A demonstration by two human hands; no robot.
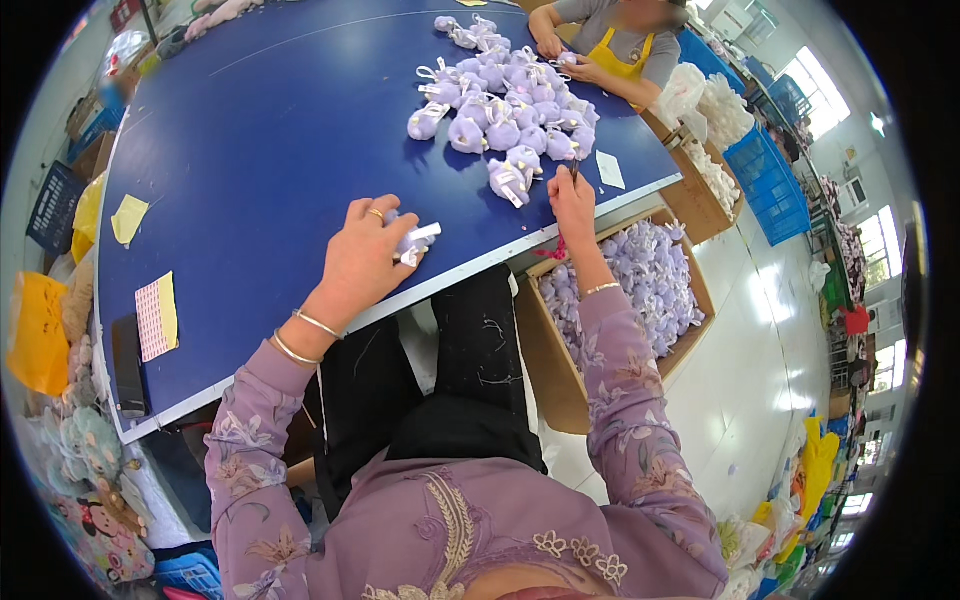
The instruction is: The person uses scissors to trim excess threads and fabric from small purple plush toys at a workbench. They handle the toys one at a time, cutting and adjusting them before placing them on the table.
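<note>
Left hand (362, 258), centre of frame, clenched over a small lilac plush toy (412, 243) with a white tag, pressing it onto the blue table (260, 150) just inside the near edge. Right hand (572, 205), right of centre, pinches a thin dark tool (574, 172) point-up at the table edge; something red shows under the wrist, too small to tell.

Pile of lilac plush toys (505, 110) upper centre, white ribbon loops showing; nearest piece lies just beside the right hand. Small white paper slip (610, 170) right of the pile, near the table rim.

Open cardboard box (630, 285) right of centre, below the table edge, filled with more lilac toys. Blue plastic crate (775, 185) upper right. Yellow note (128, 218) and a pale gridded sheet (156, 316) on the left part of the table; dark flat block (128, 365) beside the sheet.

Co-worker in a yellow apron (620, 55), top of frame, hands at the pile's far side.

Broad bare blue surface between left hand and the notes. Pale floor aisle (760, 340) runs down the right side.
</note>
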